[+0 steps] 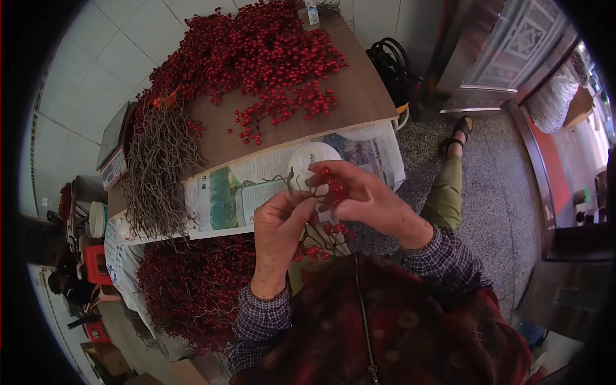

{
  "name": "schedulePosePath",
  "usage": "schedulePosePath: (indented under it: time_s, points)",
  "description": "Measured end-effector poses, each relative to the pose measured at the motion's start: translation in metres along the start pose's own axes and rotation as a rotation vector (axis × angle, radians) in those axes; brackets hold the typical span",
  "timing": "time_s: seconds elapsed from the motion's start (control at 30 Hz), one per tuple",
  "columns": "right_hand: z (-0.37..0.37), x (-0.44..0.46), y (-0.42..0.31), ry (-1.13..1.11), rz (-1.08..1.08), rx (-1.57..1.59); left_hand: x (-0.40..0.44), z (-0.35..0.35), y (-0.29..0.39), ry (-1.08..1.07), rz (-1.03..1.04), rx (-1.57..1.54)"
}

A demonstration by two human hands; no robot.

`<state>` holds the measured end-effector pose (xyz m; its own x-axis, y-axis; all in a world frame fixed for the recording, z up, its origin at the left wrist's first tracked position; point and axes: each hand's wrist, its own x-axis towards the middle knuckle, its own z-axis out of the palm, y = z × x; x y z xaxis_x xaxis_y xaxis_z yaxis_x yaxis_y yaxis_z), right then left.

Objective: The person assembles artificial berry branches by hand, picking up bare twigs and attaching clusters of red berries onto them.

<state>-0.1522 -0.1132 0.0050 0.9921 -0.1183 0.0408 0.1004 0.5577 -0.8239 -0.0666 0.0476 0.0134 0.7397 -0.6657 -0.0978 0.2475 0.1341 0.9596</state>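
Observation:
In front of my chest I hold a twiggy branch of red berries. My left hand is closed, its thumb and forefinger pinching the thin brown stem. My right hand curls round a cluster of berries on the same branch, with thumb and fingertips close to them. Bare twig ends stick up between the hands, and more berries hang below them. Just behind the hands a round white lid-like object lies on newspaper at the table's near edge. Part of it is hidden by my fingers.
On the brown table lie a big heap of red berry branches, a bundle of bare twigs and a scale. Below the table sits another berry pile. A red stool stands left; a metal door stands right.

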Motion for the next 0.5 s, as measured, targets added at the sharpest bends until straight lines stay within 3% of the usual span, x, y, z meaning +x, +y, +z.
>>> schedulePosePath:
  time_s: [0.03,0.5]
  points:
    - [0.004,-0.002,0.000,0.052,-0.019,-0.309,0.000,0.002,0.001,0.000,-0.002,0.028]
    - [-0.032,-0.023,0.021,0.375,-0.096,-0.410,0.019,-0.020,0.005,0.040,-0.032,0.151]
